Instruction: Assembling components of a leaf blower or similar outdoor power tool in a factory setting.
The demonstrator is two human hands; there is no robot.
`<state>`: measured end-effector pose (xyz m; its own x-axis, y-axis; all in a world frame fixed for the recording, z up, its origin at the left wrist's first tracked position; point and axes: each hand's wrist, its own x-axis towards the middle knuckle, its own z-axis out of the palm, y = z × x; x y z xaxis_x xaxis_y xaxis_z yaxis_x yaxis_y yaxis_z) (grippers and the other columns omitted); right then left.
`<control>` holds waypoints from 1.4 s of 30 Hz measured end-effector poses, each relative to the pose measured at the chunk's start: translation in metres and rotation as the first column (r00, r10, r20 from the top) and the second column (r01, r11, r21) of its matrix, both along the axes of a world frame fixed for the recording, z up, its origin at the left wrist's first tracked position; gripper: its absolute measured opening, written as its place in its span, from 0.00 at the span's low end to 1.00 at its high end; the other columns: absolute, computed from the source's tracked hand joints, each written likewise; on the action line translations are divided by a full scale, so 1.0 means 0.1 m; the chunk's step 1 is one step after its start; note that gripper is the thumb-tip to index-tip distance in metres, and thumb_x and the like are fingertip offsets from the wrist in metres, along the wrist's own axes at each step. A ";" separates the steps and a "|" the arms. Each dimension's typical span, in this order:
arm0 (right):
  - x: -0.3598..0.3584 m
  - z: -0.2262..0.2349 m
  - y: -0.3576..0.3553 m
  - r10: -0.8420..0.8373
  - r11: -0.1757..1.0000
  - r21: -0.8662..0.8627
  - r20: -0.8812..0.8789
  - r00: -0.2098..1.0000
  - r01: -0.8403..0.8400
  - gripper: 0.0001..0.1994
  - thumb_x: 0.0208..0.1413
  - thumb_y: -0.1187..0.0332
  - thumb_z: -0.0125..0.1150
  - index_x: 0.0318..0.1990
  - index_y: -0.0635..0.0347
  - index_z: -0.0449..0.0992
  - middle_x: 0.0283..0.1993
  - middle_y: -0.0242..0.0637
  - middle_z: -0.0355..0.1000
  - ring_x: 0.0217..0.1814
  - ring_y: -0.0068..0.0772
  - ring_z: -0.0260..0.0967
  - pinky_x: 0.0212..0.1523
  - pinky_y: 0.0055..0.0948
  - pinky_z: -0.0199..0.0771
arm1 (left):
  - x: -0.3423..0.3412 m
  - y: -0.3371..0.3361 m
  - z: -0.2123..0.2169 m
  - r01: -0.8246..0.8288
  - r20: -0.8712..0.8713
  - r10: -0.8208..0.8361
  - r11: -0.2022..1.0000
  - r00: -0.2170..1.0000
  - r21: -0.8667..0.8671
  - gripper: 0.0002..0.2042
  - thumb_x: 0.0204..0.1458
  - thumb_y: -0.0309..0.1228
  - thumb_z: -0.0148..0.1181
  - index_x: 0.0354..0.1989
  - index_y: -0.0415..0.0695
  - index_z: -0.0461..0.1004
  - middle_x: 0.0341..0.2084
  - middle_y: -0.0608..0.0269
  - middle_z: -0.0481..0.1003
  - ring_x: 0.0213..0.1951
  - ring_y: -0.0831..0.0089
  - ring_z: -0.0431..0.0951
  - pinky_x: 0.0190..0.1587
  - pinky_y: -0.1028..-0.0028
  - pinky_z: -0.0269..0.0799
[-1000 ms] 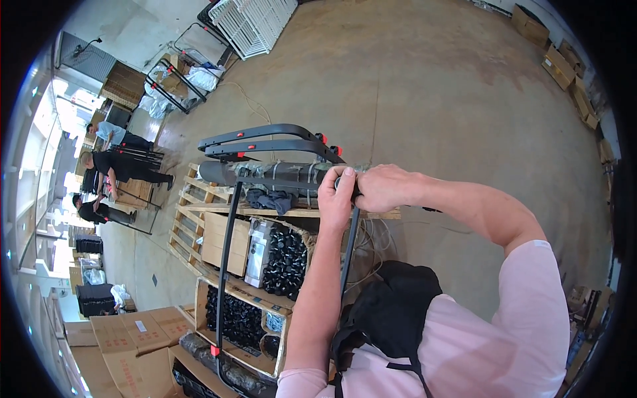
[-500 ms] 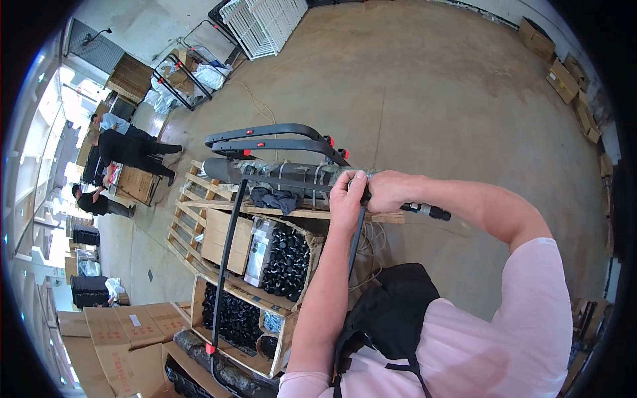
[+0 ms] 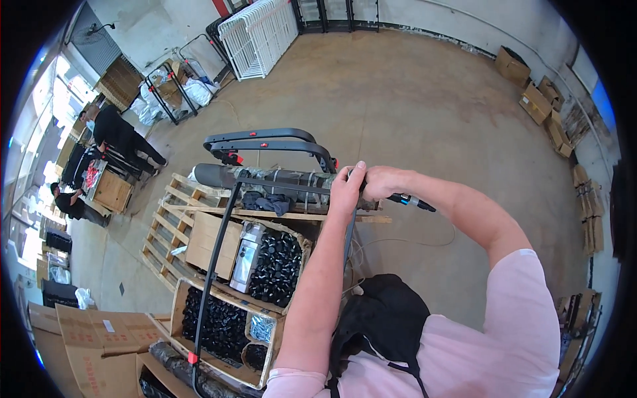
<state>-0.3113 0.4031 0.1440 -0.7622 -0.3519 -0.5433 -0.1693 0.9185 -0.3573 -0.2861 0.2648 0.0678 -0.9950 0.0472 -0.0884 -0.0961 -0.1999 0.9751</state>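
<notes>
Both hands are together at the corner of a black tubular frame (image 3: 282, 186). My left hand (image 3: 348, 190) is closed round this corner, its thumb pointing up. My right hand (image 3: 385, 182), right beside it, grips a black cylindrical power tool (image 3: 415, 201) whose end with a pale ring sticks out below the wrist. The tool's other end is hidden by my hands. Under the frame's crossbar lies a padded roll (image 3: 265, 178) wrapped in camouflage cloth and bound with ties. Beyond it are black curved frame pieces (image 3: 265, 138) with red fittings.
Open boxes of small black parts (image 3: 279, 265) sit to my left, near a wooden pallet (image 3: 166, 229) and large cardboard cartons (image 3: 99, 331). A thin hose (image 3: 424, 240) trails over the floor. People (image 3: 119, 129) work at a far-left bench. White racks (image 3: 259, 40) stand at the back.
The whole view has shifted, so the far wall shows more. My hands stay together at the frame corner, and the tool's exposed end is tilted slightly differently. One far person is now more hidden.
</notes>
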 end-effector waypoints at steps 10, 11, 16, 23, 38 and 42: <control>0.02 0.54 -0.57 0.030 0.944 -0.306 -0.293 0.956 -0.124 0.19 0.48 0.60 0.62 0.43 0.65 0.85 0.45 0.55 0.83 0.50 0.56 0.80 0.51 0.46 0.79 | 0.02 -0.64 0.66 -0.168 -0.359 0.133 0.983 0.924 -0.069 0.11 0.62 0.36 0.67 0.43 0.40 0.79 0.35 0.68 0.78 0.39 0.80 0.73 0.43 0.74 0.73; -0.07 0.60 -0.72 0.047 0.930 -0.331 -0.326 0.944 -0.161 0.17 0.50 0.59 0.61 0.38 0.64 0.85 0.38 0.52 0.83 0.45 0.52 0.83 0.46 0.45 0.80 | -0.03 -0.77 0.80 -0.186 -0.321 0.162 0.982 0.933 -0.045 0.11 0.62 0.36 0.68 0.42 0.40 0.79 0.33 0.70 0.77 0.35 0.83 0.73 0.39 0.77 0.72; -0.46 1.04 -1.80 0.239 0.959 -0.109 -0.178 0.955 -0.261 0.16 0.52 0.58 0.59 0.33 0.62 0.85 0.27 0.43 0.82 0.35 0.43 0.84 0.43 0.41 0.82 | -0.40 -1.83 0.75 -0.344 -0.209 0.345 0.938 0.915 0.046 0.13 0.63 0.39 0.68 0.42 0.41 0.80 0.31 0.73 0.77 0.32 0.85 0.72 0.35 0.79 0.69; -1.28 0.59 -3.00 0.320 0.888 -0.243 -0.283 0.904 -0.390 0.18 0.53 0.57 0.58 0.24 0.64 0.82 0.21 0.44 0.79 0.27 0.42 0.81 0.37 0.41 0.80 | -0.96 -2.95 0.54 -0.498 -0.123 0.516 0.854 0.848 0.148 0.13 0.64 0.40 0.67 0.41 0.42 0.81 0.34 0.70 0.78 0.36 0.81 0.75 0.41 0.76 0.72; -2.10 0.22 -3.83 0.420 0.892 -0.132 -0.112 0.900 -0.433 0.15 0.54 0.62 0.56 0.30 0.64 0.84 0.25 0.42 0.81 0.30 0.40 0.83 0.38 0.38 0.80 | -1.70 -3.61 0.03 -0.608 -0.011 0.622 0.769 0.783 0.197 0.14 0.62 0.42 0.67 0.36 0.43 0.80 0.31 0.68 0.78 0.34 0.79 0.75 0.40 0.74 0.72; -2.09 0.23 -3.91 0.462 0.876 -0.098 -0.111 0.880 -0.473 0.16 0.56 0.62 0.55 0.34 0.65 0.85 0.27 0.44 0.82 0.34 0.43 0.84 0.40 0.41 0.80 | -1.70 -3.67 -0.03 -0.599 -0.005 0.614 0.772 0.789 0.213 0.14 0.63 0.42 0.67 0.36 0.43 0.79 0.32 0.69 0.77 0.35 0.79 0.74 0.41 0.74 0.72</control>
